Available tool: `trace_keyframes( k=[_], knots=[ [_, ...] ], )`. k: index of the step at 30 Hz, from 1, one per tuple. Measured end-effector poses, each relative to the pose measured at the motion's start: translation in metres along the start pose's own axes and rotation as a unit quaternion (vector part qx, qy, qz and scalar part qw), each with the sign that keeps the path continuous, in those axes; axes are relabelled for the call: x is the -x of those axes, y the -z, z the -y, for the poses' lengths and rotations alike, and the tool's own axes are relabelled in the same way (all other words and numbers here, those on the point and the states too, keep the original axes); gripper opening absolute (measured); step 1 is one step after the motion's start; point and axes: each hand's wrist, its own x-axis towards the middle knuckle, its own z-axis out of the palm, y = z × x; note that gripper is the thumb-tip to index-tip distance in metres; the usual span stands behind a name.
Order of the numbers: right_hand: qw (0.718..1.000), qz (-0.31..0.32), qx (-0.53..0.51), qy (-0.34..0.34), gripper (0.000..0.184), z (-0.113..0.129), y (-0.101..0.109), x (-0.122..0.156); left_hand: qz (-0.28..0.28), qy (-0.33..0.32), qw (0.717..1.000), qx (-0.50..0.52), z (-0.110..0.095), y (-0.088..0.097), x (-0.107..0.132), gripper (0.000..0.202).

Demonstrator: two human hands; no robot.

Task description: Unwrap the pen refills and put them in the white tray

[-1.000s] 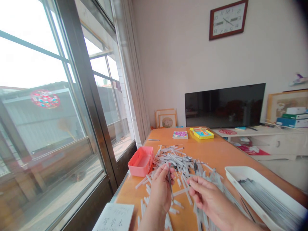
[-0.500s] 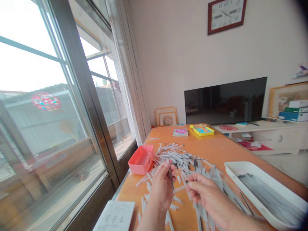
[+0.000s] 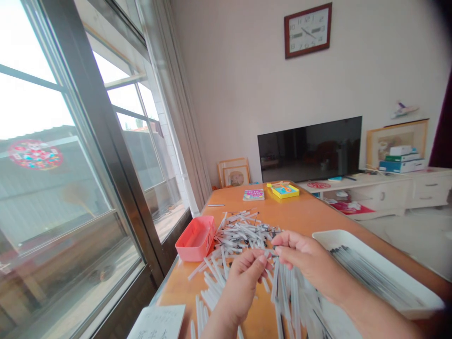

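My left hand (image 3: 245, 278) is closed, thumb and forefinger pinching a pen (image 3: 269, 253) of which only a short translucent end shows. Close beside it, my right hand (image 3: 300, 252) pinches a small black pen part (image 3: 275, 247) at that end. The fingertips of both hands nearly meet, and they hide most of what they hold. Beyond and below them lies a loose heap of translucent white pen barrels (image 3: 243, 233), some with black parts among them. More long barrels (image 3: 293, 292) lie under my right forearm.
On the right stands a white tray (image 3: 388, 263) holding thin dark-tipped refills (image 3: 367, 273). A pink plastic box (image 3: 190, 252) sits left of the heap. Near me lies a writing booklet (image 3: 158, 320). Farther back are a small book (image 3: 253, 194) and a yellow box (image 3: 284, 190).
My hands have come together, the right moving in toward the left. The pen, upright in my left hand before, is now mostly hidden between the fingers. The view has turned slightly right.
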Motion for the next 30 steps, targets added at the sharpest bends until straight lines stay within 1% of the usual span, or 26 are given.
trace_keyframes(
  k=[5,11,17,24,30],
  knots=[
    [0.996,0.013,0.087,0.010,0.019,-0.0012,0.0039,-0.0028,0.008,0.005,0.999,-0.044,0.0000,-0.0012,0.0000,0.031],
    [0.990,0.020,0.139,0.026,0.018,0.0014,0.0032,-0.0023,0.020,-0.001,0.997,-0.079,0.0009,-0.0021,-0.0004,0.034],
    [0.986,0.019,0.163,0.036,0.016,0.0044,0.0033,-0.0011,0.021,0.008,0.997,-0.076,0.0052,-0.0023,-0.0012,0.034],
    [0.988,0.035,0.147,0.032,0.014,0.0082,0.0003,0.0015,0.024,0.010,0.997,-0.073,0.0040,-0.0019,-0.0008,0.035],
    [0.987,0.050,0.149,0.038,0.012,0.0070,-0.0006,0.0010,0.048,0.000,0.994,-0.101,0.0039,-0.0004,-0.0021,0.039]
  ],
)
